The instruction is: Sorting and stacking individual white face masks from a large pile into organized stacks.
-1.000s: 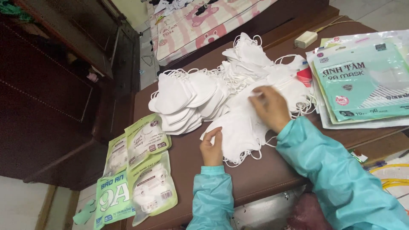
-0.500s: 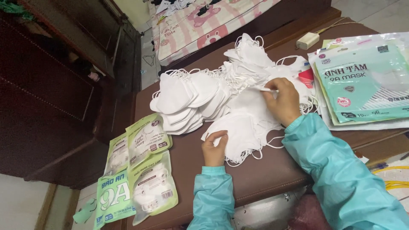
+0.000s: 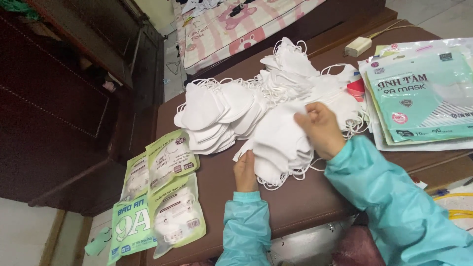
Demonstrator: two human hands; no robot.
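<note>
Pinching one white folded fabric face mask (image 3: 283,130) with right hand (image 3: 321,129) atop small stack (image 3: 276,157); pressing stack's near edge with left hand (image 3: 245,171), fingers flat.

My left hand (image 3: 245,172) and right hand (image 3: 321,129) rest on the small stack of white folded face masks (image 3: 278,143) at frame centre. The larger white mask heap (image 3: 236,108) lies behind it, green-printed filled mask packets (image 3: 162,197) at lower left, flat green-and-white empty pouches (image 3: 423,98) at right, all on the brown padded table (image 3: 295,202).
</note>
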